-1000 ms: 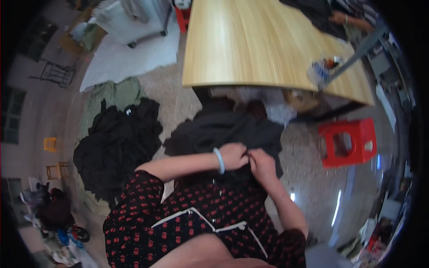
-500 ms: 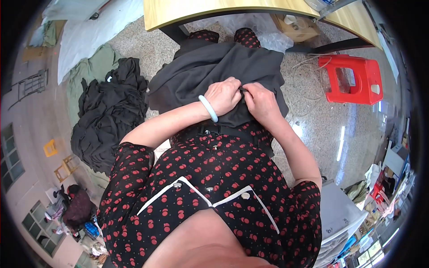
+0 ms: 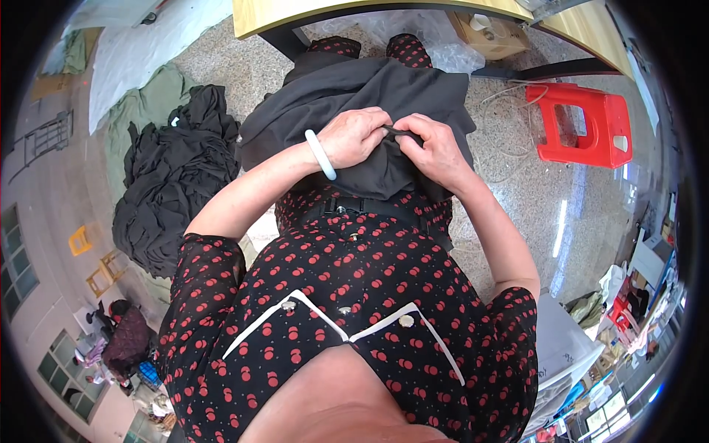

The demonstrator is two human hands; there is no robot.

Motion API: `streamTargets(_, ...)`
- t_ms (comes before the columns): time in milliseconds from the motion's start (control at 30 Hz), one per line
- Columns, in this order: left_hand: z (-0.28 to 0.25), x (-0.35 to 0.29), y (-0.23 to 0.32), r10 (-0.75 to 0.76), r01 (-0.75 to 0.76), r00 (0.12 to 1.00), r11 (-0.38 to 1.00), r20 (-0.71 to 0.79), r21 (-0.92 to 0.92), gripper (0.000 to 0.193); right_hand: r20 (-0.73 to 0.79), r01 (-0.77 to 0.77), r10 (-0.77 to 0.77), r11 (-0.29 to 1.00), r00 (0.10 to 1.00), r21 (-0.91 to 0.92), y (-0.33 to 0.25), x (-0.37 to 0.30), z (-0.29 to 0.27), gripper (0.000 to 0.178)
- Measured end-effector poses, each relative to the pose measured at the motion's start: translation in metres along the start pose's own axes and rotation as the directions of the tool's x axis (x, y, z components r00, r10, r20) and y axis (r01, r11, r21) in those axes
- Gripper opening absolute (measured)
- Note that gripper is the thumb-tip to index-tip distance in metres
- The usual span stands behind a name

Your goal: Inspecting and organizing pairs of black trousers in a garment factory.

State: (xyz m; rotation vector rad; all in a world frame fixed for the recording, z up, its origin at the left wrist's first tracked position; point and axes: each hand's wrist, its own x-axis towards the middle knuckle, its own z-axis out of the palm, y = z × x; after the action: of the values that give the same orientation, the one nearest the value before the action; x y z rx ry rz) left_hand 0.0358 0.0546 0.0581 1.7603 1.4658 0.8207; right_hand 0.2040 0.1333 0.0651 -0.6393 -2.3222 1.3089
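A dark grey cloth [image 3: 332,96] lies spread over my lap, its folds falling across my knees. My left hand [image 3: 358,138], with a pale bangle at the wrist, pinches an edge of it between closed fingers. Close beside, my right hand [image 3: 430,150] is closed on the same edge, thumb and forefinger pressed together. A short, narrow strip of the cloth shows between the two hands. What lies inside the fingertips is hidden.
A heap of dark cloth [image 3: 177,177] rests on a green cloth [image 3: 159,92] on the floor at left. A wood-topped table [image 3: 332,13] stands ahead, with a cardboard box [image 3: 491,37] under it. A red plastic stool [image 3: 591,125] is at right. Another person [image 3: 127,340] is far off at lower left.
My hands have moved slightly apart, the left one shifting left and the right one a little right. More of the cloth's edge now shows between them.
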Motion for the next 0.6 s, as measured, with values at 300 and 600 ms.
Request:
streamTargets(300, -0.055, -0.024, 0.023, 0.018, -0.022, 0.999, 0.993, 0.040, 0.114, 0.012, 0.165, -0.156, 0.136, 0.981, 0.977, 0.115, -0.032, 0.010, -0.010, 0.017)
streamTargets(600, -0.036, 0.014, 0.021, -0.151, 0.116, 0.988, 0.887, 0.043, 0.447, 0.026, 0.158, -0.193, 0.204, 0.978, 0.966, -0.078, -0.009, -0.021, -0.008, 0.015)
